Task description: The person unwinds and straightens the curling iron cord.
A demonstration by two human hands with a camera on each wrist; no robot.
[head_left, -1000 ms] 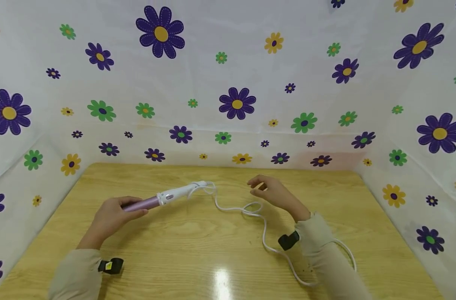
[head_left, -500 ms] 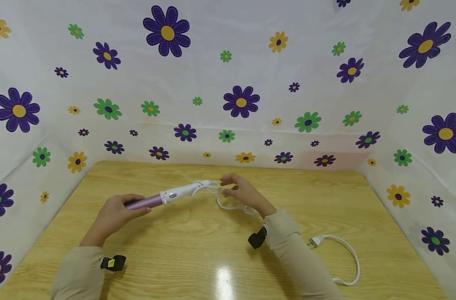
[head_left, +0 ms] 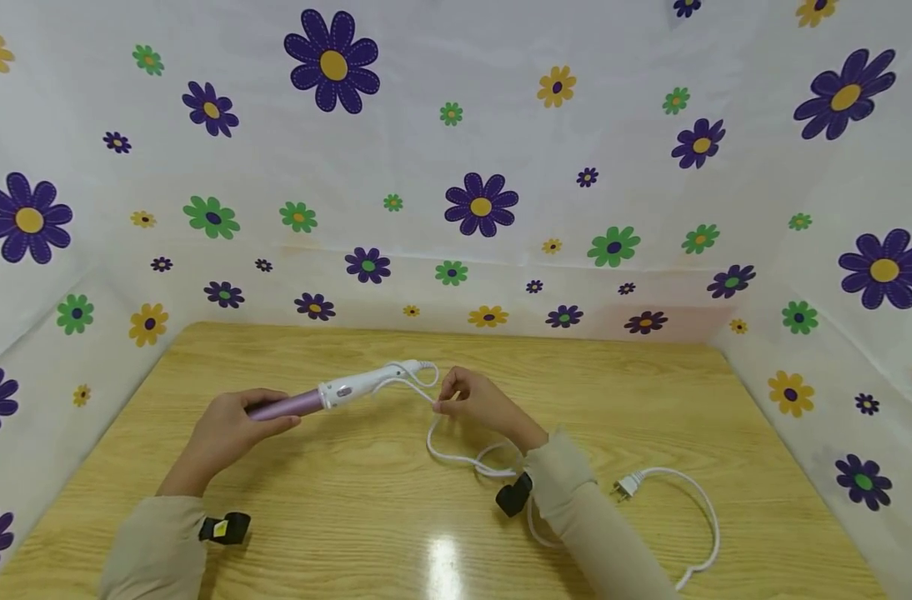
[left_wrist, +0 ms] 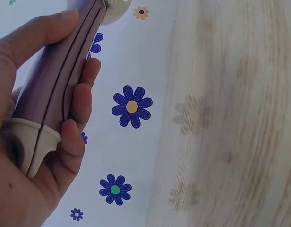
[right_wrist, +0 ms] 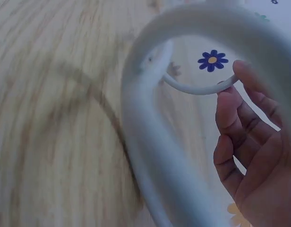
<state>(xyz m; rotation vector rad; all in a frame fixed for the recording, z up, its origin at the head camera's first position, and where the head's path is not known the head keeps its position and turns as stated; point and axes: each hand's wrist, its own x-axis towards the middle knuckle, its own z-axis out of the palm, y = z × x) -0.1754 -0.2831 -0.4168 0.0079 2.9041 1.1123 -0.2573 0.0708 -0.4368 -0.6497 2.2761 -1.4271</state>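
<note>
My left hand [head_left: 227,433] grips a hair iron [head_left: 358,385] by its purple barrel [left_wrist: 65,71], thumb along one side and fingers curled round the other. The white handle points right, tilted up over the table. Between the thumb and index finger of my right hand [head_left: 482,404] is the iron's white power cord [right_wrist: 197,90], pinched a short way from the handle end. One stretch of the cord loops round the handle end. In the right wrist view another length of cord passes close in front of the camera, partly hiding the hand.
The cord's plug [head_left: 628,485] lies on the wooden table [head_left: 336,517] to the right of my right forearm, its prongs pointing left. Cord loops [head_left: 493,462] hang below my right hand. White cloth [head_left: 396,150] with flower prints encloses the table at the back and sides.
My right hand has moved left to the cord near the handle, now pinches it and draws it slightly down. The plug came into view as the forearm shifted. My left hand keeps its grip.
</note>
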